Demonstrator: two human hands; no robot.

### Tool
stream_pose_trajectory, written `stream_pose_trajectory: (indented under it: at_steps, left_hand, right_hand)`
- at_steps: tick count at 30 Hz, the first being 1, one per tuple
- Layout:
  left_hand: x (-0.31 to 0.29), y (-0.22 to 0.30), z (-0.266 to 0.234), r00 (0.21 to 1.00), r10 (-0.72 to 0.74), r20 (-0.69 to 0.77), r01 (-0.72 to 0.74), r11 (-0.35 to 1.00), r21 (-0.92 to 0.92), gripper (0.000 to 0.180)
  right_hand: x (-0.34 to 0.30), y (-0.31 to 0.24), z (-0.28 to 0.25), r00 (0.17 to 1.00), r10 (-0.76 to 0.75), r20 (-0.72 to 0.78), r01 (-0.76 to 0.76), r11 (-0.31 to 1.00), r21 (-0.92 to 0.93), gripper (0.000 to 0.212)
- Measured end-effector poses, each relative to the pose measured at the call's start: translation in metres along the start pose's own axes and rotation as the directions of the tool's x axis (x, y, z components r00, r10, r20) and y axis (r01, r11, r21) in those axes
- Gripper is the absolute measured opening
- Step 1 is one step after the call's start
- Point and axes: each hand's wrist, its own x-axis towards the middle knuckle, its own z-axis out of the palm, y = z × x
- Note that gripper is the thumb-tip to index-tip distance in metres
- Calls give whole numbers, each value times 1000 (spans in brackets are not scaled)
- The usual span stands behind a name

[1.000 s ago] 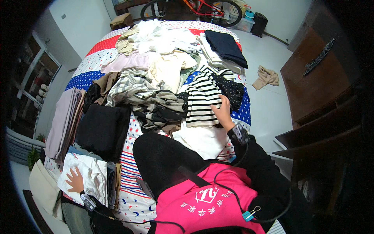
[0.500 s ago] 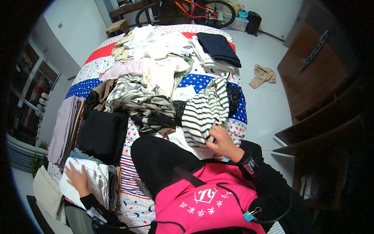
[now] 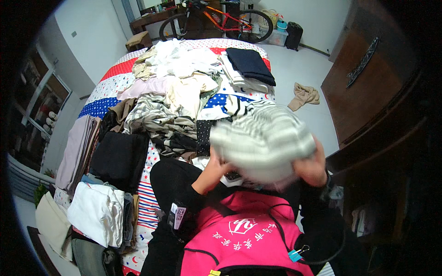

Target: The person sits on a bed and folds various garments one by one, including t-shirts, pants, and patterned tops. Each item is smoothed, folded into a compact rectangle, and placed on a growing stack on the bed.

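Observation:
A black-and-white striped top (image 3: 262, 133) is lifted above my lap, smeared by motion. My left hand (image 3: 213, 172) grips its lower left edge, and my right hand (image 3: 313, 164) has hold of the lower right side. Part of the cloth trails toward the bed at its far end. Just left of it lies a black dotted garment (image 3: 205, 138). White cloth shows beneath, near my lap. To the left, a folded white garment (image 3: 94, 214) tops a stack of folded trousers, beside a folded black garment (image 3: 117, 158).
A loose heap of white and cream clothes (image 3: 184, 60) covers the bed's far middle. Folded navy cloth (image 3: 251, 63) sits on white cloth at far right. A beige garment (image 3: 304, 95) lies on the floor near a brown wooden door (image 3: 354, 101). A bicycle (image 3: 216, 20) stands beyond the bed.
My left hand has left the white folded stack and moved right to the striped top. Both hands now raise the top, which lay on the bed under my right hand.

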Motion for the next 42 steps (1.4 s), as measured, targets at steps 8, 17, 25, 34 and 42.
stream_pose_trajectory:
  at_steps: [8, 17, 25, 34, 42]
  left_hand:
    - [5, -71, 18, 955, -140, 261, 291, 274, -917, 53]
    - [0, -67, -7, 896, -414, -160, 257, 778, -573, 23]
    - [-52, -11, -65, 864, -12, -503, -30, 997, -75, 18]
    - [-120, 20, -142, 729, 35, -683, 543, 577, 610, 57]
    - [-36, 3, -154, 931, 193, -310, 197, 450, 871, 44]
  right_hand:
    - [-66, 102, -33, 720, 463, 518, -396, 886, -241, 49]
    - [-99, 234, -133, 588, 560, -584, -747, 653, -125, 20]
    - [-78, 292, -99, 962, 239, -134, -222, 393, -892, 48]
    - [-68, 232, -93, 886, 184, -425, -417, 718, -558, 16]
    - [-83, 235, -46, 1000, -12, -6, 1, 457, -889, 24]
